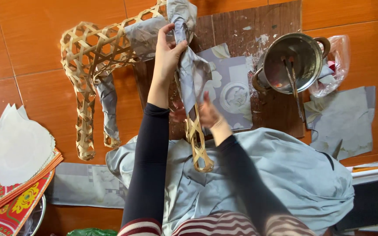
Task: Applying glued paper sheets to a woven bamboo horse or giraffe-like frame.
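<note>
A woven bamboo animal frame (90, 54) lies on the tiled floor, partly covered with grey paper. My left hand (167, 50) presses grey paper (193, 72) onto the frame's upper part near the neck. My right hand (208, 116) grips the lower end of the paper-wrapped bamboo leg (197, 144), which reaches down over my lap. Both arms wear dark sleeves.
A metal pot (316, 65) with brushes inside stands on a dark wooden board (276, 113) at the right, beside a plastic bag (337, 57). Grey paper sheets (346, 120) lie right. White and red-patterned papers (18, 166) are stacked at the left. Grey cloth (294, 175) covers my lap.
</note>
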